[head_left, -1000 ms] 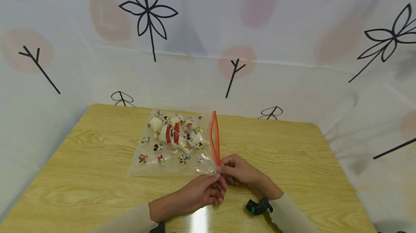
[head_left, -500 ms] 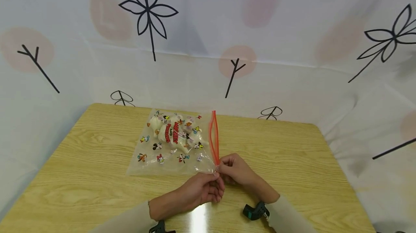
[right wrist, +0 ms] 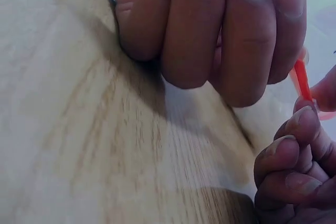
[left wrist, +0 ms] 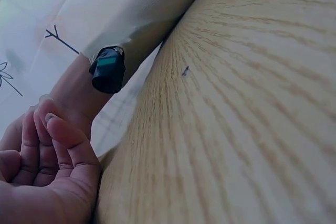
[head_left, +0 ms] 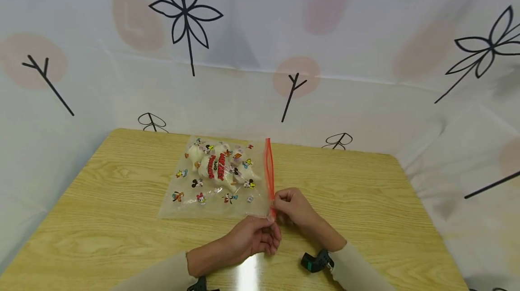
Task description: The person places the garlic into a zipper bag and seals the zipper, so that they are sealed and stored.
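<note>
A clear zip bag (head_left: 187, 207) printed with cartoon characters lies on the wooden table, its red zip strip (head_left: 268, 164) facing right. Inside it sits a cream-coloured, bulky item (head_left: 195, 155), partly covered by the print. My left hand (head_left: 249, 239) pinches the near corner of the bag at the end of the strip between thumb and forefinger. Just above it, my right hand (head_left: 294, 207) pinches the red strip itself. In the right wrist view the strip's end (right wrist: 302, 80) shows between the fingers of both hands. Farther up, the strip's two edges stand slightly apart.
The wooden table (head_left: 345, 182) stretches out on both sides of the bag. A white cloth (head_left: 252, 101) with plant drawings hangs behind it and along the sides. A black wrist device (head_left: 317, 261) hangs under the right forearm.
The right hand has moved slightly up along the red strip, away from the left hand. The gap between the strip's edges has narrowed. The left hand stays at the corner.
</note>
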A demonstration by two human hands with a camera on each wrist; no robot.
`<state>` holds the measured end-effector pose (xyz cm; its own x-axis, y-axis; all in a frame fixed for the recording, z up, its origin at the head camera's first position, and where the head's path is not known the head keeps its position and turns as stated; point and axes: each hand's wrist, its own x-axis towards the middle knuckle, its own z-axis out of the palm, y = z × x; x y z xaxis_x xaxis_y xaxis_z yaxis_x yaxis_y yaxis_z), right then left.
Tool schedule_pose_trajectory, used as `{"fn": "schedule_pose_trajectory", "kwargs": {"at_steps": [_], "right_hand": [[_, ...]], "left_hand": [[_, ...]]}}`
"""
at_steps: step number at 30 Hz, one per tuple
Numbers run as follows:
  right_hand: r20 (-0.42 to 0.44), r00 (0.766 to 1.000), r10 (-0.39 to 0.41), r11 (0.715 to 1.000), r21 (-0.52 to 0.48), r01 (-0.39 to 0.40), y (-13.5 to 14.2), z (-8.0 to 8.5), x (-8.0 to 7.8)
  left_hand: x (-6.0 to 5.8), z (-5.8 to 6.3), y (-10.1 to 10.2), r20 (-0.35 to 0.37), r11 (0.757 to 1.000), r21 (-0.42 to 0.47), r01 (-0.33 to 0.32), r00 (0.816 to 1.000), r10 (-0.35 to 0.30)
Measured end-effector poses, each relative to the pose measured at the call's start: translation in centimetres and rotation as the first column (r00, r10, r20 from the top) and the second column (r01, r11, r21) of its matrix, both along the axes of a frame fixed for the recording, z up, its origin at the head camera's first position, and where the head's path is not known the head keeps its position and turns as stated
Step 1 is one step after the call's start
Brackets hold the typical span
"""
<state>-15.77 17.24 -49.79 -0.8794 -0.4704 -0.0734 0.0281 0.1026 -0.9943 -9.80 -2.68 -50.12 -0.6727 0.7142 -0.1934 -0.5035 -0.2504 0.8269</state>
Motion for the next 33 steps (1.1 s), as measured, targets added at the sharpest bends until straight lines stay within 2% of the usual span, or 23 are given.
{"fn": "schedule_pose_trajectory", "kwargs": {"at_steps": [7, 14, 22, 33], "right_hand": [[-0.054, 0.998, -0.02, 0.999, 0.024, 0.022, -0.4, -0.1, -1.2], [-0.059, 0.997, -0.047, 0.999, 0.015, 0.048, -0.6, 0.0, -2.4], [-0.121, 0.989, -0.083, 0.997, 0.001, 0.083, -0.7, -0.1, -3.2], [-0.101, 0.98, -0.171, 0.985, -0.003, 0.172, -1.1, -0.1, -4.8]], "left_hand": [[0.1, 0.1, 0.0, 0.007, 1.0, 0.007, -0.009, 1.0, 0.009], [0.0, 0.2, 0.2, 0.022, 1.0, 0.007, -0.018, 1.0, 0.018], [0.1, 0.4, 0.3, 0.036, 0.999, 0.012, -0.031, 0.999, 0.031], [0.3, 0.4, 0.2, 0.037, 0.999, 0.014, -0.041, 0.999, 0.04]]}}
